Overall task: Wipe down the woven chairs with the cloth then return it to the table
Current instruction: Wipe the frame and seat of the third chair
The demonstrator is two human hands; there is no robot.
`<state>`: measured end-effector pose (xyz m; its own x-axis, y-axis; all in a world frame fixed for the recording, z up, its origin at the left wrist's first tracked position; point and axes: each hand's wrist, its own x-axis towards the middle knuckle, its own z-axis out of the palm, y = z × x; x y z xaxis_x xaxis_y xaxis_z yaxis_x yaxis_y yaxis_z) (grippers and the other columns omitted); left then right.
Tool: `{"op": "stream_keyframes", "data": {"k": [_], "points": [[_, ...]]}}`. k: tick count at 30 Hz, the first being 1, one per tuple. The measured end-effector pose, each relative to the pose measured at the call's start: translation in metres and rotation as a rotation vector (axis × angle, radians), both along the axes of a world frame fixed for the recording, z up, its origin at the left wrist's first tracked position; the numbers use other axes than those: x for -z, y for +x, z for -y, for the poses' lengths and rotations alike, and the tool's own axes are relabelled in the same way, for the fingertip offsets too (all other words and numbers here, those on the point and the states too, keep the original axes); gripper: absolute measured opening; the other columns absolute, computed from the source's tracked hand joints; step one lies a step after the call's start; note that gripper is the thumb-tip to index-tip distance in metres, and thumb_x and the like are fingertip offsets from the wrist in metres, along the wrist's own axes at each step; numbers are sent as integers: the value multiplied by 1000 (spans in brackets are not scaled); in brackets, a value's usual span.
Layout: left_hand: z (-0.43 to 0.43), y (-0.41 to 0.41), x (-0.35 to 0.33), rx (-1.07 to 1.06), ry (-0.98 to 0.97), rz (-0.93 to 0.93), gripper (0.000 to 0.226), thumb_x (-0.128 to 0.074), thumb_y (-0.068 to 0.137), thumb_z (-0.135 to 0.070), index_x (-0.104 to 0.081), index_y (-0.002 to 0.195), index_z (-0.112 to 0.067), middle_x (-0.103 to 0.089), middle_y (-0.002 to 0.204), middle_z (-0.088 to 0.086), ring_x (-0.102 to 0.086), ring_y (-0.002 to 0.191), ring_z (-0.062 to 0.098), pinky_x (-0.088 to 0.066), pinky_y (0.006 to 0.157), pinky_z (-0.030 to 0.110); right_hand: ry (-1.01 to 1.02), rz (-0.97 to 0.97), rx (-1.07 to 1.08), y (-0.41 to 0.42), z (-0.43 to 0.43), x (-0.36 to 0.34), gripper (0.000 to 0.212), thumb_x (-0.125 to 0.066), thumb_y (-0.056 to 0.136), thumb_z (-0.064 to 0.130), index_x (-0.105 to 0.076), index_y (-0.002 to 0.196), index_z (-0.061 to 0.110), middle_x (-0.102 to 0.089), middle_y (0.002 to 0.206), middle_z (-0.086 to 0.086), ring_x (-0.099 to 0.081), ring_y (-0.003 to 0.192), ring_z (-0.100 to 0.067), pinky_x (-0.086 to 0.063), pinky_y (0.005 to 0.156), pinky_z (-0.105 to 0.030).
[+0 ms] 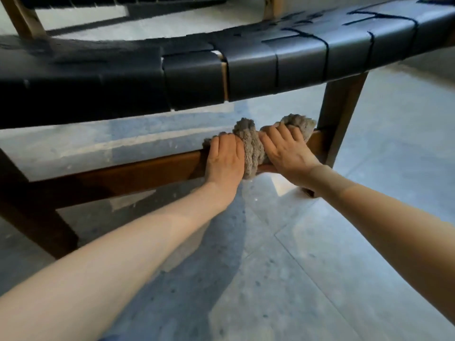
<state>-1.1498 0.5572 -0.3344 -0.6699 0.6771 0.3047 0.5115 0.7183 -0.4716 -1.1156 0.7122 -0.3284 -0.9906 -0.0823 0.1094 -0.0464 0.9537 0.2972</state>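
A chair with a seat of woven black straps [251,75] fills the upper view, seen from low down at its front. Below the seat runs a dark wooden crossbar [123,175] between two wooden legs. A fluffy grey-brown cloth [253,146] is draped over the right part of that bar. My left hand [224,161] presses on the cloth's left end and grips the bar. My right hand [288,153] presses the cloth's right end, close to the right leg [342,112]. Parts of the cloth are hidden under both hands.
The chair's left front leg [32,217] stands at the lower left. A lighter wooden back post [24,18] rises at the top left. A grey stone-tile floor [320,267] lies under and around the chair.
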Motion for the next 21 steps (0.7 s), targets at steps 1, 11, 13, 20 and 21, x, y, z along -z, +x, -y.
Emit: {"op": "stream_keyframes", "data": {"k": [1,11,13,20,21], "points": [[-16,2,0,9,14,2,41,-23,89,-4,-29,129,2,-46,122,15,-45,111,28,-33,101,35,-13,-20,3,4,-17,1,76,-42,82,61,-42,135,6,-48,127,-17,-46,112,-36,-33,99,-50],[-88,17,6,-3,163,47,55,-8,81,0,-43,122,-10,-54,113,4,-53,104,20,-40,97,33,25,-415,30,28,-63,29,41,-58,89,16,-58,128,2,-62,123,-16,-63,107,-31,-50,92,-37],[-84,15,8,-9,178,97,48,-17,81,-1,-40,123,-9,-50,117,7,-48,110,23,-34,100,37,-43,-409,62,35,-59,28,44,-39,90,7,-54,132,3,-57,132,-17,-59,112,-34,-48,95,-41],[-97,22,-2,110,334,346,57,-56,87,-32,-36,137,-15,-20,148,14,-14,137,32,-8,110,45,-511,-572,140,78,-66,23,34,-62,84,-1,-64,117,3,-56,126,-17,-56,109,-33,-54,75,-39],[-102,25,-3,124,338,333,52,-55,88,-32,-40,135,-17,-19,148,13,-13,137,32,-9,109,45,-549,-656,169,84,-69,22,32,-63,82,0,-66,114,3,-59,121,-17,-58,106,-33,-53,75,-37]]}}
